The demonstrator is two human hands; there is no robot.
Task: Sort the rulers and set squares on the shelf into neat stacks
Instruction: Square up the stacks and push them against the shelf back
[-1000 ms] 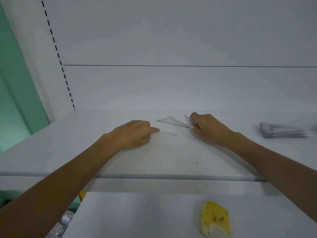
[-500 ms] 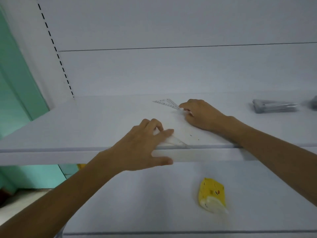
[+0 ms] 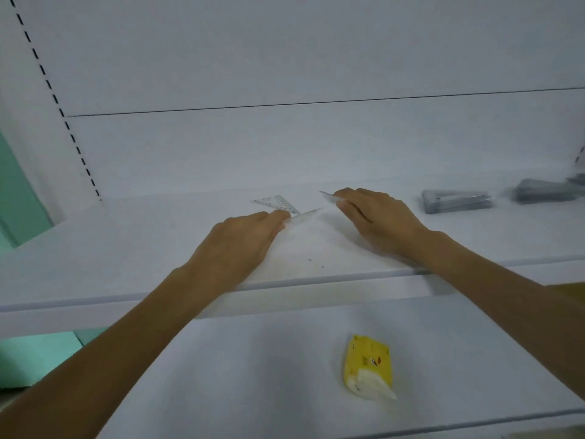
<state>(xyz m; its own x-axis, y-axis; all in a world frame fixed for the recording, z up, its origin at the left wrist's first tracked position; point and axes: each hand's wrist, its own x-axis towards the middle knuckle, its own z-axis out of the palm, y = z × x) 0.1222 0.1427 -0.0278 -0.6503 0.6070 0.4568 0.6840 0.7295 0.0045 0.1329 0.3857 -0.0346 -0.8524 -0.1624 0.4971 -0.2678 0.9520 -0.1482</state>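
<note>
On the white shelf my left hand holds a clear plastic set square by its near end, its tip pointing right and up. My right hand pinches another clear piece that sticks out to the left of its fingers. A third clear set square with printed scale marks lies flat behind my left hand. Two neat grey stacks, the first and the second, sit at the right of the shelf.
A yellow packet lies on the lower shelf in front. The shelf's back panel rises close behind the pieces. A slotted upright and a green wall border the left side.
My left hand moved from the shelf's front edge back up onto the shelf, carrying its clear set square toward the right hand. The right hand lifted its piece slightly.
</note>
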